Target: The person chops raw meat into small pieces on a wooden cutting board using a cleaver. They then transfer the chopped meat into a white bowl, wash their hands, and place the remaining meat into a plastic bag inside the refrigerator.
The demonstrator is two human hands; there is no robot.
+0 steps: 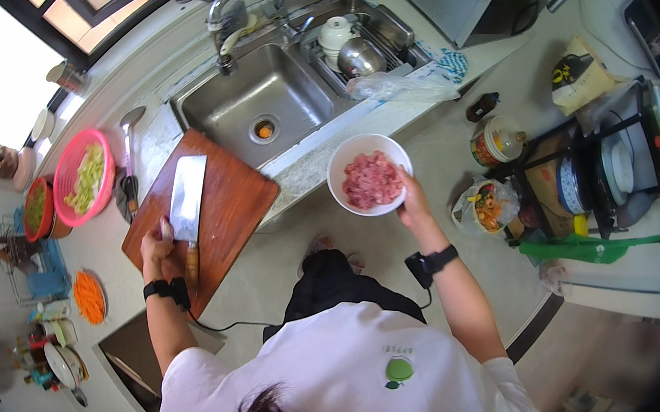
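Note:
My right hand (413, 198) grips the rim of a white bowl (335, 171) off the counter's front edge. Cut raw meat (372, 180) lies in the bowl. On the left, my left hand (157, 247) is over a wooden cutting board (234, 187), its fingers around a small pale piece (167, 229) that looks like garlic or meat; which one I cannot tell. A cleaver (189, 193) with a wooden handle lies flat on the board, just right of that hand, its blade pointing towards the sink.
Behind the board is a steel sink (198, 104) with a dish rack of bowls (339, 36) beside it. A pink basket of cut vegetables (108, 185), a ladle (127, 145) and a plate of shredded carrot (89, 297) stand left. A black shelf rack (584, 141) is at right.

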